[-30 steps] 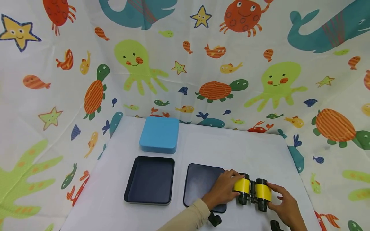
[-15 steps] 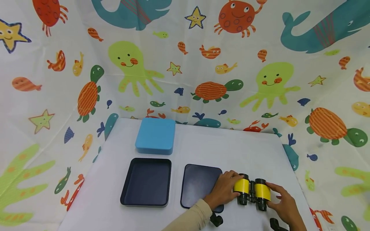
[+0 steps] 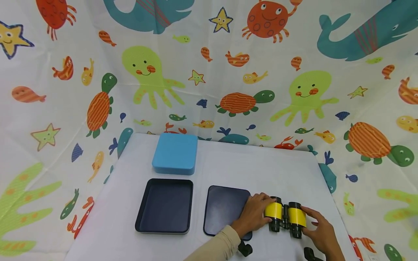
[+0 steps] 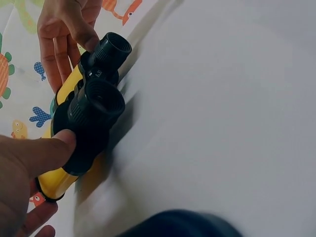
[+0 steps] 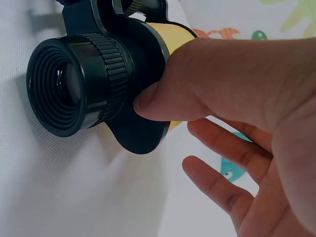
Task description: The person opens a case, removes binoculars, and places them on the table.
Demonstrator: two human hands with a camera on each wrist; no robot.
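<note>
A pair of yellow and black binoculars [image 3: 298, 217] lies on the white table at the right, eyepieces toward the person. My left hand [image 3: 254, 214] grips its left barrel, thumb near the eyepiece end and fingers toward the far end. On the right barrel, my right hand [image 3: 321, 232] holds with the thumb at the near side and a finger at the far end. The right wrist view shows that thumb pressing the black housing of the binoculars [image 5: 140, 128] beside the ribbed eyepiece, other fingers spread off it. Both hands also appear around the binoculars [image 4: 94, 111] in the left wrist view.
A dark flat lid or panel [image 3: 225, 206] lies partly under the left forearm. Left of it sits a shallow dark tray [image 3: 164, 231], with a blue box [image 3: 174, 152] behind. A curtain printed with sea animals [image 3: 202, 54] hangs behind the white table [image 3: 254, 163].
The head view has shifted slightly, moving the scene a little left in the picture. Both hands stay on the binoculars, which have not visibly moved on the table.
</note>
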